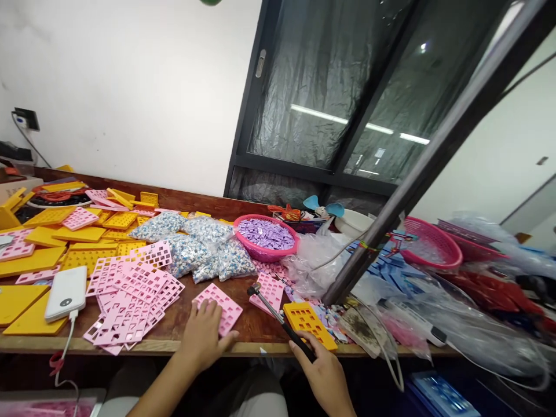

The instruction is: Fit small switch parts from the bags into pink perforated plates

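Note:
My left hand (pixel 206 336) lies on the near left part of a pink plate (pixel 226 310) with square pockets, its fingers over the top and its thumb along the near edge. My right hand (pixel 319 365) is wrapped round the black handle of a small hammer (pixel 282 318). The hammer's metal shaft points up and left, its head above a second pink plate (pixel 268 291). Just beyond my right fingers is a yellow tray (pixel 309 324) with square pockets. Left of my left hand, pink grid sheets (pixel 132 301) lie in a loose pile.
Bags of small blue-and-white pieces (pixel 186 255) and a pink basket (pixel 264 255) of purple pieces stand behind. Yellow trays (pixel 80 233) and a white power bank (pixel 67 292) are at left. A slanting metal pole (pixel 391 202) rises at right, beside plastic bags (pixel 460 330).

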`<state>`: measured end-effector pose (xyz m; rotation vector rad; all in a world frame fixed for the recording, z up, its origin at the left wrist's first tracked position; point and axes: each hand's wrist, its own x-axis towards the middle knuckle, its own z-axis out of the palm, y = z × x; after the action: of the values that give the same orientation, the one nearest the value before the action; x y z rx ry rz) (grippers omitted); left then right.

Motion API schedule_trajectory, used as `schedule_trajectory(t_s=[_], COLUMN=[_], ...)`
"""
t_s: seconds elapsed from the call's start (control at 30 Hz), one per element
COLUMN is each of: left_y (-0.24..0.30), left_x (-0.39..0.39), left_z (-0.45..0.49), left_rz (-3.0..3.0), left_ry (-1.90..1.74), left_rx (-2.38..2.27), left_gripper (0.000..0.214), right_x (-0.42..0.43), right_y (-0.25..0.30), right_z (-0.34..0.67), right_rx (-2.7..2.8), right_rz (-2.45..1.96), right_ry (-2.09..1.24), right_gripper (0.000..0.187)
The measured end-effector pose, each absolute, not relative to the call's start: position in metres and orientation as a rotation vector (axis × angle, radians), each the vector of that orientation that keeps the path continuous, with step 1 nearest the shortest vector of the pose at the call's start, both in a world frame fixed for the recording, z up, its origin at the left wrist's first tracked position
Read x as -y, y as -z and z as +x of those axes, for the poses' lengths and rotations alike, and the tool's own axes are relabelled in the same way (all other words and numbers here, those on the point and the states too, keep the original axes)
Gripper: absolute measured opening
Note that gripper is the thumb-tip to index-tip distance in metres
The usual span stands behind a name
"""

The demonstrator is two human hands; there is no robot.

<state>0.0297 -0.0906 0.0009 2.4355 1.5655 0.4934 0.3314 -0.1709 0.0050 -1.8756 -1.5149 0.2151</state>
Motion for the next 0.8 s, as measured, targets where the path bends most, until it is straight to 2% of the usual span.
schedule_trajectory(t_s=[0.1, 0.23, 0.37, 0.47, 0.6, 0.7, 0.8], left_y=[-0.017, -0.03, -0.036, -0.042, -0.044, -0.037, -0.025], left_x=[0.065, 0.048, 0.05, 0.051, 0.035, 0.014, 0.0], left_z=[0.017, 0.01, 0.013, 0.029, 0.079, 0.125, 0.158], left_rz=[2.452, 2.548, 2.571, 2.589, 2.663, 2.705, 2.701], left_ry=[-0.466, -0.372, -0.33, -0.402, -0.595, -0.575, -0.501], left_rx=[-1.592, -1.328, -1.194, -1.131, -1.041, -1.027, -1.009], left_gripper=[0.067, 0.048, 0.053, 0.049, 0.052, 0.06, 0.068], right_x=[0.187, 0.205, 0.204, 0.191, 0.168, 0.154, 0.145], right_y=[0.003, 0.011, 0.015, 0.019, 0.018, 0.012, 0.008], right_z=[0.347, 0.368, 0.392, 0.4, 0.391, 0.381, 0.382], right_rx=[1.433, 1.291, 1.212, 1.184, 1.159, 1.18, 1.295], right_rz=[-1.862, -1.806, -1.812, -1.807, -1.94, -2.083, -2.124], right_ry=[-0.183, -0.128, -0.118, -0.099, -0.063, 0.041, 0.12], right_gripper=[0.05, 0.055, 0.054, 0.053, 0.048, 0.049, 0.035])
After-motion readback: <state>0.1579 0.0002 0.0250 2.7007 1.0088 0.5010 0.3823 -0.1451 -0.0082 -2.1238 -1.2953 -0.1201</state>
